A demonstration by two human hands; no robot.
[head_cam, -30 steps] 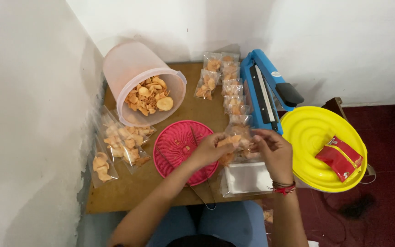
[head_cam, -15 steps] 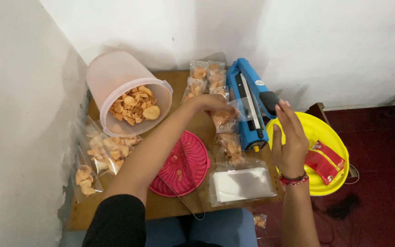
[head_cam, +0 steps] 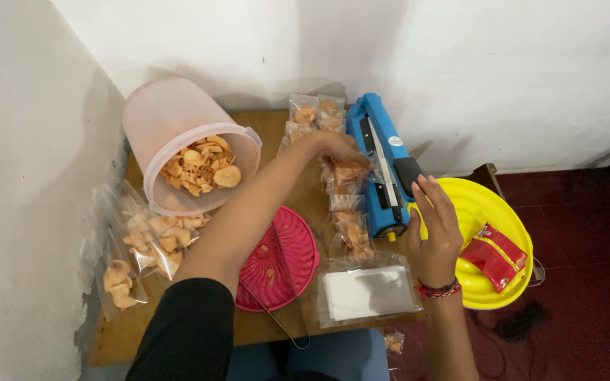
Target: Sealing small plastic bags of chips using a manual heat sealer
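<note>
My left hand (head_cam: 335,147) reaches across the wooden table (head_cam: 284,123) and pinches a small clear bag of orange chips (head_cam: 346,173) by its top, right beside the blue heat sealer (head_cam: 379,166). My right hand (head_cam: 433,229) hovers with fingers spread next to the sealer's black handle (head_cam: 409,174), holding nothing. A row of filled chip bags (head_cam: 351,227) runs along the sealer's left side, with more bags (head_cam: 313,113) at the back.
A tilted translucent tub of chips (head_cam: 190,152) lies at the back left, with filled bags (head_cam: 151,233) beside the wall. A pink plastic lid (head_cam: 287,257) with metal tongs (head_cam: 273,310), a stack of empty clear bags (head_cam: 365,291), and a yellow lid (head_cam: 485,204) bearing a red packet (head_cam: 492,255) lie near.
My left hand carried the filled bag from in front of me up to the sealer. My right hand let go of the bag and moved right, toward the handle.
</note>
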